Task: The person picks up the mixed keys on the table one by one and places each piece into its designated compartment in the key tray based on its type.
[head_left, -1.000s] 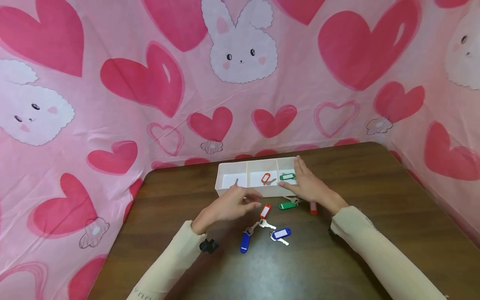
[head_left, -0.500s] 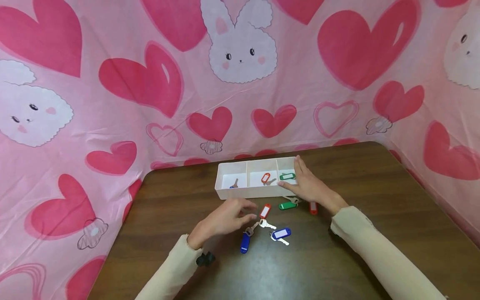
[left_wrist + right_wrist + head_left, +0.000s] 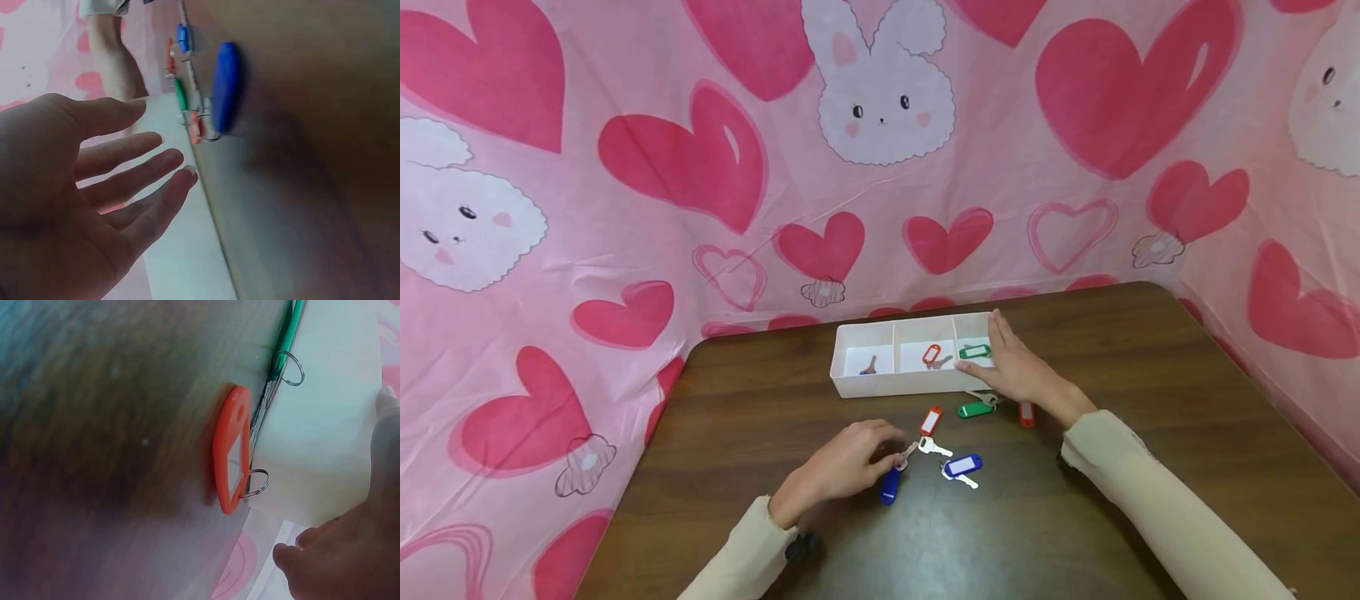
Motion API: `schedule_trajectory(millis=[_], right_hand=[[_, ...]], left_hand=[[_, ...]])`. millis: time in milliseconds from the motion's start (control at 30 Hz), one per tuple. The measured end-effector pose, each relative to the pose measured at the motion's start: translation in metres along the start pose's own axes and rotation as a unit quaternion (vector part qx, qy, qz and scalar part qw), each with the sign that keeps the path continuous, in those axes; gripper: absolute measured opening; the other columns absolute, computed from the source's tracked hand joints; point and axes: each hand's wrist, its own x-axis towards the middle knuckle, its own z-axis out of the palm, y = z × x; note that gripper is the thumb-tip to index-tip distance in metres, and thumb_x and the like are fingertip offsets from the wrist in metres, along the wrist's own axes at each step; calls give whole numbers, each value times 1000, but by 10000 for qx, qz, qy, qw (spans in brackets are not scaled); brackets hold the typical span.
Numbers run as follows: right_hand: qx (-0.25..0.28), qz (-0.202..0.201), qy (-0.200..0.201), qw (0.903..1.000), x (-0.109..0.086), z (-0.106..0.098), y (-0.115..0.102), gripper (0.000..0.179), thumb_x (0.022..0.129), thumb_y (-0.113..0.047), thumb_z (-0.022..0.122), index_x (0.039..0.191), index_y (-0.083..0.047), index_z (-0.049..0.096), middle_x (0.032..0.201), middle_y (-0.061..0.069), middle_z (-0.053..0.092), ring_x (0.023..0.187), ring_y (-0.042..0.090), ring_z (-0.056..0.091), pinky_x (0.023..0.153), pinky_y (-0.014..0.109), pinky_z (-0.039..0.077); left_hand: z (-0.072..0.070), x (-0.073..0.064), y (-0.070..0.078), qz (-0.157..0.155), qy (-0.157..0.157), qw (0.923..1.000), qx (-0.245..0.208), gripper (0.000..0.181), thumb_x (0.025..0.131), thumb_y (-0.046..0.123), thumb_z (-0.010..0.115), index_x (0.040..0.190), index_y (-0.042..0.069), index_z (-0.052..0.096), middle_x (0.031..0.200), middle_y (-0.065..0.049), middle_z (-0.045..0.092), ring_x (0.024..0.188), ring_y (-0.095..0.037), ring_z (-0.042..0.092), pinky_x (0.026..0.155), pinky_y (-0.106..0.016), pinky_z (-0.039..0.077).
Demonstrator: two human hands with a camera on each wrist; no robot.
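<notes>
My left hand (image 3: 842, 467), its fingers loosely bent and holding nothing, hovers beside a blue-tagged key (image 3: 890, 485) on the table; in the left wrist view the thumb and fingers stand apart, with that blue tag (image 3: 226, 87) beyond them. At the right end of a white three-compartment box (image 3: 891, 383), my right hand (image 3: 1018, 367) holds the corner, thumb over the front rim and fingers against the end. Another blue-tagged key (image 3: 962, 466), a red-tagged key (image 3: 930, 422) and a green-tagged key (image 3: 976, 409) lie before the box. A second red tag (image 3: 1027, 414) is partly under the right wrist.
Inside the box, a key with a partly hidden blue tag (image 3: 869, 367) lies left, a red-tagged key (image 3: 932, 355) in the middle and a green tag (image 3: 975, 352) on the right. The brown table (image 3: 760, 367) meets a pink heart-patterned cloth (image 3: 880, 200) behind.
The left hand has drawn back from the box's left compartment toward the near blue-tagged key, uncovering the key in that compartment. The right hand and box have stayed in place.
</notes>
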Motion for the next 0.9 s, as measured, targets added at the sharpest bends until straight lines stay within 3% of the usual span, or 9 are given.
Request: schedule_trajectory(millis=[467, 733, 900], right_hand=[[1, -75, 33, 10000, 1, -1, 3, 126, 92, -82, 50, 166, 2, -8, 176, 23, -11, 164, 48, 3, 127, 64, 23], [9, -43, -17, 10000, 2, 1, 2, 127, 91, -84, 50, 166, 0, -9, 177, 22, -12, 164, 47, 3, 127, 63, 24], [16, -33, -68, 10000, 2, 1, 1, 127, 91, -85, 48, 166, -1, -11, 177, 20, -14, 165, 46, 1, 128, 63, 23]], left_hand=[[18, -16, -9, 463, 446, 9907, 1196, 33, 101, 20, 71, 133, 10, 73, 130, -5, 74, 118, -18, 71, 102, -36, 61], [25, -20, -13, 1217, 725, 9792, 1449, 32, 97, 12, 75, 129, 5, 74, 126, -7, 76, 115, -19, 74, 99, -33, 62], [27, -19, -14, 1314, 659, 9766, 1570, 33, 97, 11, 75, 129, 6, 74, 126, -7, 77, 115, -20, 75, 98, -34, 62]])
